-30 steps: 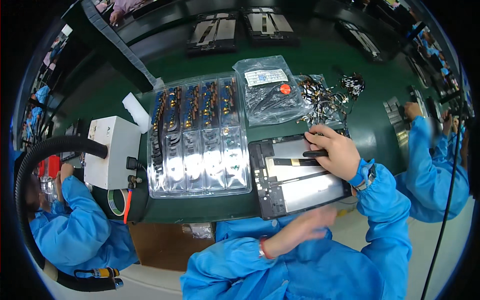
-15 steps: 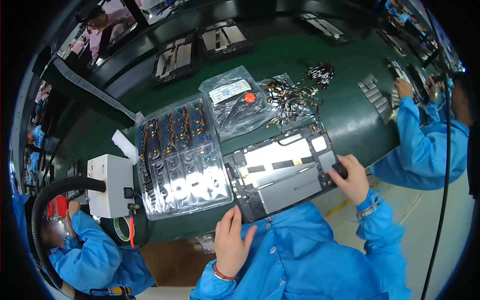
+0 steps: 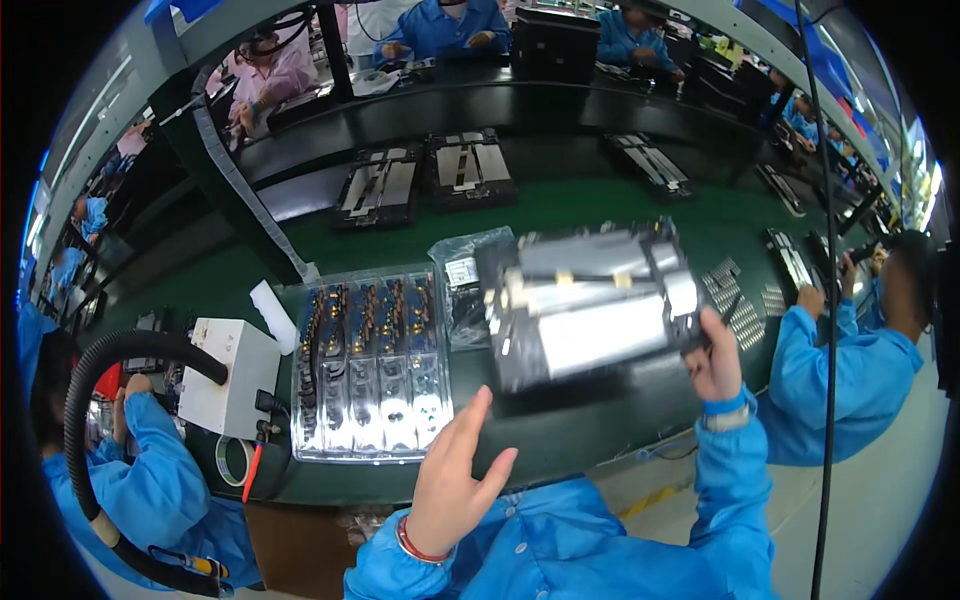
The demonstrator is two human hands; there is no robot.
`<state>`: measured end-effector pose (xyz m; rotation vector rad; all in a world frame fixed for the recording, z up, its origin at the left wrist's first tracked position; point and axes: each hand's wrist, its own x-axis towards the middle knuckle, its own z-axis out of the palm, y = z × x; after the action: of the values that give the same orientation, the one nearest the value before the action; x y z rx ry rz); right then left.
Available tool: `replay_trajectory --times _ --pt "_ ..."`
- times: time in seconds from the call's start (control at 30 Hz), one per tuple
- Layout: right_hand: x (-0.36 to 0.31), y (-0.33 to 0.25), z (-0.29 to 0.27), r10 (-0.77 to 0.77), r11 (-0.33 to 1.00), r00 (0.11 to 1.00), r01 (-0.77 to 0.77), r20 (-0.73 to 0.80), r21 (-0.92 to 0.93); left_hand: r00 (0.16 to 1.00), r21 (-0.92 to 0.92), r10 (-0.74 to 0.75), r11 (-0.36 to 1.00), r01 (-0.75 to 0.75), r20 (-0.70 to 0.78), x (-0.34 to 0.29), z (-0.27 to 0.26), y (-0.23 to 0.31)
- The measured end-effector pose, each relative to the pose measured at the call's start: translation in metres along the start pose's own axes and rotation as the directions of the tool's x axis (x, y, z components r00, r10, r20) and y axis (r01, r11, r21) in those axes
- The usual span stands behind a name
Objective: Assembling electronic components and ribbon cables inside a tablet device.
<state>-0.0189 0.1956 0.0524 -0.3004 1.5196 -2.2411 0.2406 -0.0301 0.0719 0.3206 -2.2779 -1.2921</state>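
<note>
My right hand (image 3: 715, 358) grips the right edge of an opened tablet (image 3: 600, 331), its silvery battery panels and black frame facing up. The tablet is lifted off the bench, slightly tilted and blurred by motion. My left hand (image 3: 455, 480) is apart from it, below its lower left corner, with fingers stretched out and nothing in them. Left of the tablet lies a clear plastic tray (image 3: 372, 459) holding small circuit boards and parts in rows. A clear bag (image 3: 462, 312) is partly hidden behind the tablet.
Several opened tablets lie farther back, among them one (image 3: 470, 170) at the far middle. A white box (image 3: 228, 365) with a black hose (image 3: 85, 430) stands at left, beside a tape roll (image 3: 235, 462). Small metal parts (image 3: 745, 322) lie right. Co-workers sit on both sides; a black cable (image 3: 829, 400) hangs at right.
The tablet has risen and moved away from me, carried by my right hand, and now covers the cable bundle. My left hand has come off its corner. The view has tilted up.
</note>
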Motion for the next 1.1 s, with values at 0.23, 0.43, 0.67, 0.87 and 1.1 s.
replay_trajectory --times 0.23,0.43,0.67,0.87,1.1 --pt "0.196 -0.037 0.003 -0.007 0.999 0.964 0.015 -0.264 0.028 0.987 -0.065 -0.025 0.997 0.036 0.157 -0.008 0.004 -0.024" --pt "0.296 -0.008 0.001 0.106 0.993 0.903 -0.117 -0.416 -0.001 0.918 -0.083 -0.213 0.964 0.254 0.335 -0.035 0.020 -0.040" --pt "0.338 0.023 -0.005 0.226 0.957 0.875 -0.281 -0.428 -0.068 0.930 -0.102 -0.266 0.949 0.299 0.255 -0.036 0.020 -0.047" --pt "0.355 0.037 -0.009 -0.035 0.730 0.927 -0.232 -0.374 -0.643 0.940 -0.088 -0.240 0.959 0.268 0.242 -0.029 0.022 -0.050" --pt "0.359 0.060 -0.007 -0.368 0.598 0.914 0.090 -0.173 -0.797 0.935 -0.059 -0.267 0.956 0.288 0.231 -0.032 0.021 -0.048"
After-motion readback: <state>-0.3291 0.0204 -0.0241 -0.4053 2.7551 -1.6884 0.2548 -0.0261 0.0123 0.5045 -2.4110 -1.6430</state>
